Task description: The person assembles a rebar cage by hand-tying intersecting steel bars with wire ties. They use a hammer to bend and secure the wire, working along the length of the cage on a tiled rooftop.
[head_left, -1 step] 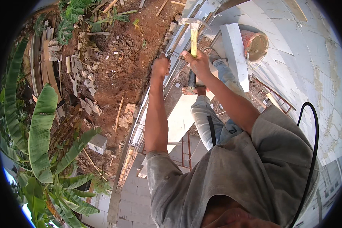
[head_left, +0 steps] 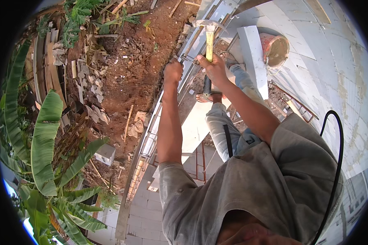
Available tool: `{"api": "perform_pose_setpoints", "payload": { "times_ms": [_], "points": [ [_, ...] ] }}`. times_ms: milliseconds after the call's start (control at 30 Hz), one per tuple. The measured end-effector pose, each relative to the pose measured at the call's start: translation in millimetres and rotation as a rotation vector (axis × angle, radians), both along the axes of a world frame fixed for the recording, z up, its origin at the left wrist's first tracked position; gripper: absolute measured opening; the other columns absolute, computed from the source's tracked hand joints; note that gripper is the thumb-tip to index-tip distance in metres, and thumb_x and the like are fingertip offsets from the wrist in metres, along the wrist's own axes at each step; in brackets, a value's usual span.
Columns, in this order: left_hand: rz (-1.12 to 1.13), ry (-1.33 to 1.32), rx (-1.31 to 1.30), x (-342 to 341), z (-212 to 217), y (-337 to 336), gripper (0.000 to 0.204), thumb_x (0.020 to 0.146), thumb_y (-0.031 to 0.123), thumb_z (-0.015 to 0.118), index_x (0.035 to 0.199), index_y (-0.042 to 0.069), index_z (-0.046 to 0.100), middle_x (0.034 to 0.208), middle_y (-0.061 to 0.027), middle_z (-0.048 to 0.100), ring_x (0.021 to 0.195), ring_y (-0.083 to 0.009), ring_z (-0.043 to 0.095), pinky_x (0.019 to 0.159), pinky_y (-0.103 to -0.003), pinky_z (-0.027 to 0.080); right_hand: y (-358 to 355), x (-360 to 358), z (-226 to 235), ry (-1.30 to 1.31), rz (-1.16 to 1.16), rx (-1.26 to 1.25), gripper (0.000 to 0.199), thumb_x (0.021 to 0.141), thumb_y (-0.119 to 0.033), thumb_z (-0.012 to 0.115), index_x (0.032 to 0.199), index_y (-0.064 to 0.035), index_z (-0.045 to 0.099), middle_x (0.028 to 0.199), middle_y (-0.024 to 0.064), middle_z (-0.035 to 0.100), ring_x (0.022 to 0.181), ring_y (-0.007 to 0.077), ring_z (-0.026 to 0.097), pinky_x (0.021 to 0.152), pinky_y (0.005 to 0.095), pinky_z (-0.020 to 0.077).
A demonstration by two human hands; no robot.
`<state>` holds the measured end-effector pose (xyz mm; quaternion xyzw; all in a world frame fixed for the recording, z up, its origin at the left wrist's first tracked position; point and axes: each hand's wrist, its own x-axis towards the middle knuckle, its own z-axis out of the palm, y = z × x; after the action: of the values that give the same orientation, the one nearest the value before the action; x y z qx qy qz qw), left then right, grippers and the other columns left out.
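Note:
My right hand is closed round the middle of a claw hammer. The hammer has a steel head, a yellow upper handle and a dark grip, and its head points away from me. Over the left edge of a long, narrow channel with steel bars in it, my left hand is closed in a fist. A thin metal rod spans the gap between both hands, close to my right thumb. Whatever is inside my left fist is hidden by its fingers.
I stand with sandalled feet near a pale board. To the right, a mortar-smeared bucket and a long white block sit beside a light block wall. Left of the channel lies reddish soil with debris, plus banana leaves.

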<state>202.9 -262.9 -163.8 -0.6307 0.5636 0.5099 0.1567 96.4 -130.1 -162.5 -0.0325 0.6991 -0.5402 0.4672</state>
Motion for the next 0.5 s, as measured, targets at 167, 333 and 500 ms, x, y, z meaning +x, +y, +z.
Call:
{"api": "perform_pose_setpoints", "payload": {
  "times_ms": [167, 333, 500],
  "points": [
    [-0.053, -0.243, -0.472, -23, 14, 17, 0.075, 0.099, 0.049, 0.026, 0.085, -0.010, 0.070, 0.091, -0.0304, 0.067, 0.086, -0.0453, 0.066, 0.081, -0.051, 0.051, -7, 1, -6, 0.180, -0.036, -0.093, 0.022, 0.092, -0.024, 0.067, 0.090, -0.0031, 0.065, 0.069, -0.0047, 0.054, 0.061, 0.0038, 0.045, 0.054, 0.0215, 0.0349],
    [-0.092, -0.281, -0.507, -24, 24, 22, 0.078, 0.101, 0.050, 0.021, 0.078, -0.005, 0.072, 0.084, -0.0293, 0.067, 0.083, -0.0449, 0.066, 0.080, -0.050, 0.052, 0, -7, -21, 0.138, -0.035, -0.045, 0.020, 0.094, -0.022, 0.065, 0.098, -0.0029, 0.062, 0.075, -0.0027, 0.055, 0.065, 0.0048, 0.049, 0.060, 0.0229, 0.0445],
    [-0.149, -0.249, -0.561, -21, 19, 25, 0.076, 0.101, 0.046, 0.021, 0.075, -0.004, 0.072, 0.081, -0.0276, 0.067, 0.082, -0.0446, 0.066, 0.078, -0.049, 0.052, 60, -41, 12, 0.326, -0.033, -0.015, 0.020, 0.095, -0.023, 0.063, 0.098, -0.0038, 0.057, 0.072, -0.0015, 0.053, 0.062, 0.0052, 0.047, 0.057, 0.0248, 0.0435]
  ]
}}
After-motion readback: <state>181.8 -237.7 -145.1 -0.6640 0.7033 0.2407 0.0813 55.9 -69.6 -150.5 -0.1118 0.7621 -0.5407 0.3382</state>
